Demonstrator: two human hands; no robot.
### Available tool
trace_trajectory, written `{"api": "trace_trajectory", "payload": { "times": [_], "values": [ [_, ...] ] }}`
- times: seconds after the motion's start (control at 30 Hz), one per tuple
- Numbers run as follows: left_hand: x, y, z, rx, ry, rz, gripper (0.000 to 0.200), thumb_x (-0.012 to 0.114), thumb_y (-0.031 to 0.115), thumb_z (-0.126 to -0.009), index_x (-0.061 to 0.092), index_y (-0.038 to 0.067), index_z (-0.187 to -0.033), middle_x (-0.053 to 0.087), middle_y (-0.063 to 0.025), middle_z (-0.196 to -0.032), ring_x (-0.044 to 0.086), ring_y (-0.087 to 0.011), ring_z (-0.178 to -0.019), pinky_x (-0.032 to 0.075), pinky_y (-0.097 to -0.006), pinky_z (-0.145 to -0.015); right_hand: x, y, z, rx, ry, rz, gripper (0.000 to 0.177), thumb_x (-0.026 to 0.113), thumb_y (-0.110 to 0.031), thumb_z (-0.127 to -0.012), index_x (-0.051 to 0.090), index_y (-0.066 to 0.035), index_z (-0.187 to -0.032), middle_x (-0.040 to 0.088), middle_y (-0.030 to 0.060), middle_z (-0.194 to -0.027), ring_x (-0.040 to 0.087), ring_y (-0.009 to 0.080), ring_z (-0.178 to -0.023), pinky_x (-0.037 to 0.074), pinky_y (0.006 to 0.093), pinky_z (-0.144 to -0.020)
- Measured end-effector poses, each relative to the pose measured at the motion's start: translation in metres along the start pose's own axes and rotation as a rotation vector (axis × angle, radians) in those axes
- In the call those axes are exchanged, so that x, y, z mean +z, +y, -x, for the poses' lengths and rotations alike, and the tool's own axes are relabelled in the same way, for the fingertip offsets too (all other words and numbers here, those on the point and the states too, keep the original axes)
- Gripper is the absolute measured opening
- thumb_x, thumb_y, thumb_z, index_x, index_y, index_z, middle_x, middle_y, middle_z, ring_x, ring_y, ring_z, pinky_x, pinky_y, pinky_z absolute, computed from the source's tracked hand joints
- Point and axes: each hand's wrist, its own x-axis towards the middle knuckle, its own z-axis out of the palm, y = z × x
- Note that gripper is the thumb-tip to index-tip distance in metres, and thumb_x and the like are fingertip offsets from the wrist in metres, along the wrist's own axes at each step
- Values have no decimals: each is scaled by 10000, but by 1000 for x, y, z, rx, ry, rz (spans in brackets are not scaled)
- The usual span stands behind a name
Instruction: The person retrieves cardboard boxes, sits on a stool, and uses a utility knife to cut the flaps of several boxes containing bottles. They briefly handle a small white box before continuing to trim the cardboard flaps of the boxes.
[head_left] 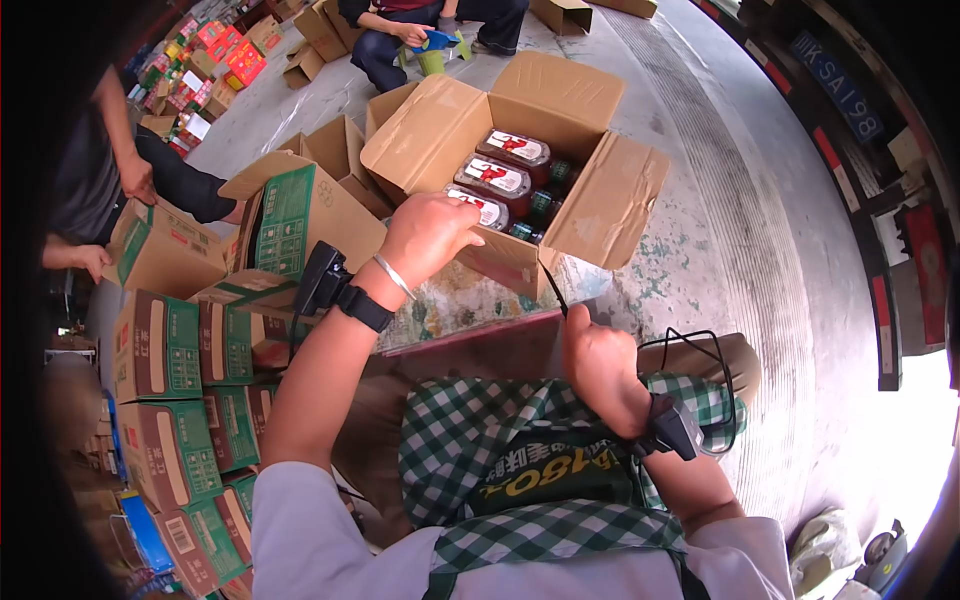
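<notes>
An opened cardboard box (625,195) stands on the ground in front of me, its flaps folded outward. Inside lie several bottles (495,177) of dark red-brown contents, with white-and-red labels and dark green caps. My left hand (432,235) is closed at the box's near left rim, its fingers bent over the nearest bottle and partly hiding it. Lower and to the right, my right hand (602,362) is a fist around a thin dark stick-like tool (554,288). The tool's tip points up at the box's near right corner; its exact kind is unclear.
Green-and-brown cartons (160,345) are stacked at left. A person's hand (138,180) holds another carton (165,245) there. Another person (400,35) sits at the far side, and colorful packages (230,55) lie behind. A vehicle with a plate (838,85) borders the right.
</notes>
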Motion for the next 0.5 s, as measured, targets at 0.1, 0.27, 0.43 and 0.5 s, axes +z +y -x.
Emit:
{"api": "trace_trajectory", "payload": {
  "times": [0.1,0.27,0.43,0.5],
  "values": [
    [-4,-4,-1,-19,-81,-21,251,732,252,-715,575,63,-769,586,-105,-710,586,-316,-742,460,-424,-654,3,3,3,-36,5,4,145,585,-76,-766,468,-60,-849,633,72,-627,661,209,-563,505,311,-475],
    [-10,-8,-1,63,60,25,278,749,258,-696,579,71,-813,592,-93,-710,585,-315,-729,460,-429,-662,10,20,58,76,61,-327,159,486,-179,-962,453,-62,-859,627,81,-653,634,209,-572,479,332,-484],
    [7,10,-5,-96,108,-83,232,724,244,-691,567,74,-706,615,-104,-672,612,-320,-667,468,-432,-616,63,24,-17,1143,-146,-2185,263,281,-235,-1009,452,-60,-916,610,222,-1050,626,314,-884,535,441,-767],
    [18,31,-15,-183,117,-65,260,735,259,-692,570,69,-756,609,-108,-686,614,-319,-689,472,-431,-623,121,26,-63,1202,-243,-2218,249,294,-224,-999,457,-56,-914,590,225,-1119,612,336,-972,520,480,-823]
  ]
}}
